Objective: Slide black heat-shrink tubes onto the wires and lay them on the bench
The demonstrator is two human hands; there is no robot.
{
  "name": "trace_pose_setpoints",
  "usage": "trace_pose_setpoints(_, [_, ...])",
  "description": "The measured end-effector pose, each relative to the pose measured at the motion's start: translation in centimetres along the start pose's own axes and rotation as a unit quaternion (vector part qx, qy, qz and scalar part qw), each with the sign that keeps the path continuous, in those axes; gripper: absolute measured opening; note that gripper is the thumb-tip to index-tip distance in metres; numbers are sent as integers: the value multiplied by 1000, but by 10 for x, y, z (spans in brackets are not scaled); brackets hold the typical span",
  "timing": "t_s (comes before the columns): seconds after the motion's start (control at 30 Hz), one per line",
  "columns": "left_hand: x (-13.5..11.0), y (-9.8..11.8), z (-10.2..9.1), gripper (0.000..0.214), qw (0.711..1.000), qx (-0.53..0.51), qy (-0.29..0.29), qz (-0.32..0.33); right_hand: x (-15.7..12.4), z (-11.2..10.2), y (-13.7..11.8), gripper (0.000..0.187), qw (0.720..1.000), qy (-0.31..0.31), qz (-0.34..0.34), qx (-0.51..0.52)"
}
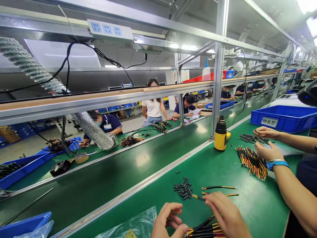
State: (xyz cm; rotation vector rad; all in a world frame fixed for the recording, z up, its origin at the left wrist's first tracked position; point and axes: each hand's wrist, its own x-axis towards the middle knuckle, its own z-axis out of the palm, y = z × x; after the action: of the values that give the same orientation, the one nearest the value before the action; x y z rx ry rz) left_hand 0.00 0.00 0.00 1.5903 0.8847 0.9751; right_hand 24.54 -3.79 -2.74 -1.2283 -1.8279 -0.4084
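- Working over a green assembly bench; bumping it risks scattering the loose black sleeves
- Hovering half-open, left hand is above the wire bundle
- Pinching, right hand appears closed on a yellow-tipped wire; pulling could snag the bundle

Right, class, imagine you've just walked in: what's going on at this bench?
A person's left hand and right hand work just above a bundle of black, red and yellow wires on a green bench mat. The right hand is at a yellow-tipped wire, beside a pile of short black tubes. To the right, a co-worker's hands sit by a heap of similar wires, near an upright yellow heat gun.
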Motion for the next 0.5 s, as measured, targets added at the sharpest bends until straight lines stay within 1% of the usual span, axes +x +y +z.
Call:
trace_pose_setpoints(0.07, [13, 11, -8, 20, 990, 138, -16, 1, 10, -3, 35, 34, 990, -34, 23, -134])
trace_pose_setpoints(0.1, [23, 17, -9, 16, 977, 211, -27, 8, 14, -2, 52, 39, 984, -46, 31, -170])
trace_pose_setpoints(0.13, [36, 21, -10, 16, 959, 282, -35, 15, 18, -1, 68, 41, 979, -57, 35, -193])
trace_pose_setpoints(0.17, [50, 24, -9, 18, 943, 330, -36, 22, 21, 1, 81, 43, 976, -67, 38, -204])
trace_pose_setpoints(0.23, [85, 24, -3, 21, 923, 382, -32, 27, 23, 6, 97, 41, 973, -80, 39, -211])
trace_pose_setpoints(0.3, [120, 17, 6, 23, 905, 425, -23, 20, 23, 8, 102, 37, 971, -88, 39, -219])
trace_pose_setpoints(0.37, [150, 5, 16, 20, 890, 455, -17, 9, 21, 8, 96, 27, 970, -86, 40, -222])
trace_pose_setpoints(0.43, [171, -8, 25, 17, 880, 475, -14, -1, 18, 9, 83, 16, 973, -84, 33, -214])
trace_pose_setpoints(0.5, [182, -20, 33, 13, 876, 482, -19, -10, 12, 15, 65, 12, 978, -98, 6, -186])
